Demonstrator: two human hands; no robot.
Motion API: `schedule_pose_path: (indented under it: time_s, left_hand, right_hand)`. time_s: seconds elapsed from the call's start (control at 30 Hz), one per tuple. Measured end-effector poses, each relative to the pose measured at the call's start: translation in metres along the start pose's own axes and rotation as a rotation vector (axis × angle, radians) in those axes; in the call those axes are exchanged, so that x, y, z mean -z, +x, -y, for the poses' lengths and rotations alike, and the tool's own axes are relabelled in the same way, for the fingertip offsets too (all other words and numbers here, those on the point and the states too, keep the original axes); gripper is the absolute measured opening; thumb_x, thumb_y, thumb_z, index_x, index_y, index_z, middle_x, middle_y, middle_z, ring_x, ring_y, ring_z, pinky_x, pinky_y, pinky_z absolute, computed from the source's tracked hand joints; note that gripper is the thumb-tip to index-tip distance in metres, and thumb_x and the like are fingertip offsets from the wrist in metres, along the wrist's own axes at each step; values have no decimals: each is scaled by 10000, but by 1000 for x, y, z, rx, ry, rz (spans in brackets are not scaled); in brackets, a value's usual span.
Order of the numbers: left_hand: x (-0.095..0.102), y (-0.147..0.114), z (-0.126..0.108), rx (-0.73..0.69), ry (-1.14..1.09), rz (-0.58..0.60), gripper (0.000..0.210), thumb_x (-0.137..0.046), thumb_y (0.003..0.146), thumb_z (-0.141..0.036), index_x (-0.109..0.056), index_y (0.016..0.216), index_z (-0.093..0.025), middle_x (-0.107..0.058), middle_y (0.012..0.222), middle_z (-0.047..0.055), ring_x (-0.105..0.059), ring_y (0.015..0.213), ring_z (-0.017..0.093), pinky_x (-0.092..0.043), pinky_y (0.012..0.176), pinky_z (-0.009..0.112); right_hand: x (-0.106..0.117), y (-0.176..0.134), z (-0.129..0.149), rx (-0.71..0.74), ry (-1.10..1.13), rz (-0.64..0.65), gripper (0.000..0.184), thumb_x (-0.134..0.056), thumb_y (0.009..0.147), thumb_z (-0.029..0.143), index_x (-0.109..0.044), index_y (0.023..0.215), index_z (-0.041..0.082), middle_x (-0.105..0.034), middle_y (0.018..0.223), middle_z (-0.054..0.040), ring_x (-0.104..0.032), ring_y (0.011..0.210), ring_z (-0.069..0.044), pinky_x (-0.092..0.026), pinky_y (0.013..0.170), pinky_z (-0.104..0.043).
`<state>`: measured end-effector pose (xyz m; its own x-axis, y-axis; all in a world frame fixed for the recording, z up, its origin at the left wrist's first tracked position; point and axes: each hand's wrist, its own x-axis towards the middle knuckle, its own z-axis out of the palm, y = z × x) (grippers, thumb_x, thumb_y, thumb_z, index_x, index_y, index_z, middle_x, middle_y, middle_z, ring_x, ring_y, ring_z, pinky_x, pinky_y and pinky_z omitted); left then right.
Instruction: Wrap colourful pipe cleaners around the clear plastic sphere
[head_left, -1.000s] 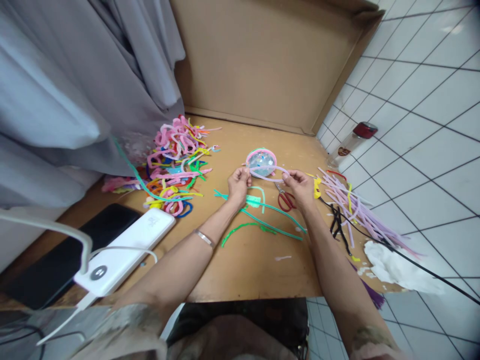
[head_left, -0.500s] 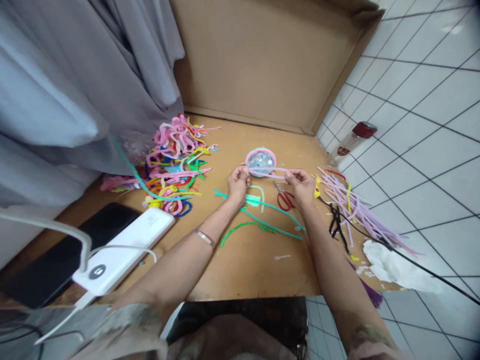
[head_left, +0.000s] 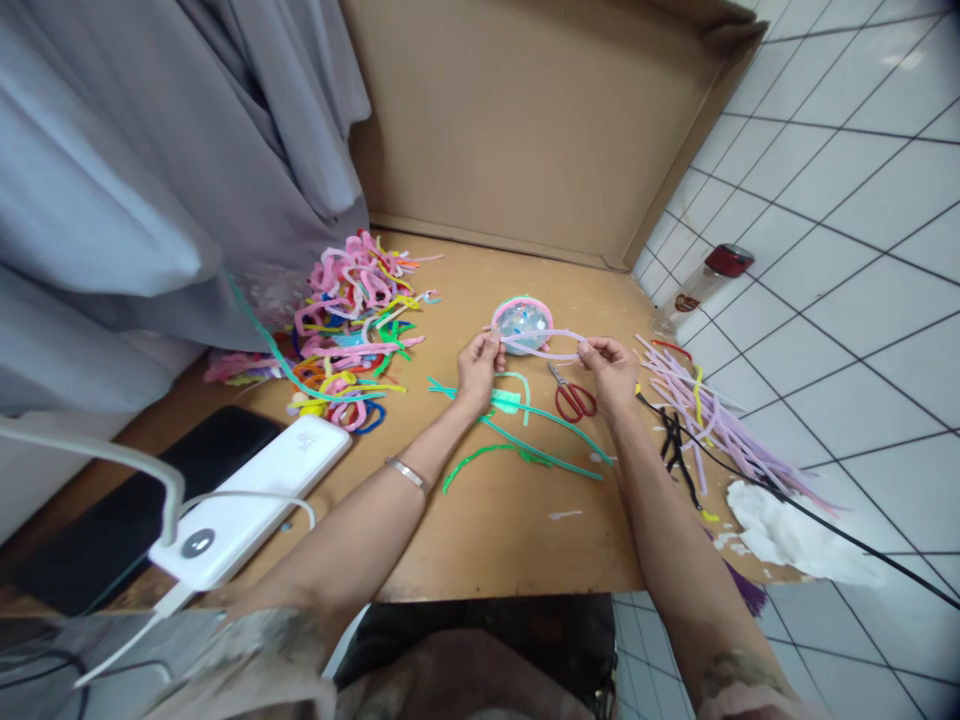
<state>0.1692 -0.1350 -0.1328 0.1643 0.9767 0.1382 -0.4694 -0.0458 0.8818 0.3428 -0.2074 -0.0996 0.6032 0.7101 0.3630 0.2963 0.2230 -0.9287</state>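
Between my two hands stretches a lilac pipe cleaner (head_left: 553,356), bent so that two strands bow apart. My left hand (head_left: 480,368) pinches one end of it, and my right hand (head_left: 606,368) pinches the other. Just behind the strands sits a small round bowl (head_left: 523,318) with a pink rim and small bits inside. Below my hands lie red-handled scissors (head_left: 576,402), long teal pipe cleaners (head_left: 559,464), a pale green piece (head_left: 506,401) and a bent bright green pipe cleaner (head_left: 472,459).
Tangled colourful pipe cleaners (head_left: 352,330) heap at the left. A white power bank (head_left: 247,505) with a cable lies over a black device (head_left: 67,550). Lilac pipe cleaners (head_left: 735,430), a white tissue (head_left: 787,530) and a red-capped jar (head_left: 705,280) are at the right.
The two lilac strands, nearly straight and parallel before, now bow apart into a narrow loop. My right hand has shifted slightly to the right.
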Motion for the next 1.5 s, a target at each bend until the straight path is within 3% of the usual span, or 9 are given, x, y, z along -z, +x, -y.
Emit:
schedule_pose_path:
  time_s: [0.43, 0.83, 1.07, 1.23, 1.4, 1.5]
  left_hand:
    - [5, -7, -4, -162, 223, 66, 365, -628, 876, -489, -548, 686, -187, -472, 554, -41, -413, 517, 92, -347, 528, 209]
    - [4, -4, -4, -172, 273, 7, 380, -623, 888, -455, -489, 643, -197, -423, 559, -42, -361, 541, 109, -314, 550, 221]
    - [11, 0, -5, -304, 440, -76, 208, -555, 921, -311, -558, 745, -200, -524, 732, 0, -514, 779, 164, -412, 788, 252]
    - [17, 11, -6, -394, 527, -122, 186, -545, 899, -225, -573, 717, -197, -577, 922, 69, -536, 1026, 213, -417, 969, 308]
    - [25, 20, -6, -411, 566, -40, 181, -517, 905, -228, -566, 734, -195, -624, 1096, 110, -544, 1194, 234, -404, 1075, 360]
    - [27, 22, -4, -404, 644, 8, 188, -464, 918, -208, -557, 755, -197, -647, 1149, 127, -549, 1237, 240, -406, 1092, 400]
  right_hand:
    - [1, 1, 2, -15, 2, 15, 364, -777, 579, 520, -659, 718, 205, -643, 601, 13, -556, 555, -130, -503, 575, -289]
    - [-1, -1, -5, -30, 2, 62, 381, -736, 641, 553, -636, 769, 208, -637, 635, 15, -582, 568, -132, -518, 574, -281]
    - [-10, -8, -8, -23, 18, 112, 340, -732, 652, 506, -635, 771, 203, -620, 624, 30, -559, 548, -118, -493, 579, -270]
    - [-18, -6, -9, 33, -15, 154, 334, -727, 676, 519, -625, 740, 206, -624, 633, 21, -550, 566, -125, -460, 582, -268]
    - [-19, 8, -20, 35, -48, 200, 300, -751, 686, 485, -659, 721, 202, -679, 707, -8, -586, 636, -145, -472, 634, -288]
    - [-19, 17, -30, 56, -41, 216, 267, -799, 637, 453, -685, 683, 216, -731, 902, -46, -666, 850, -197, -515, 801, -349]
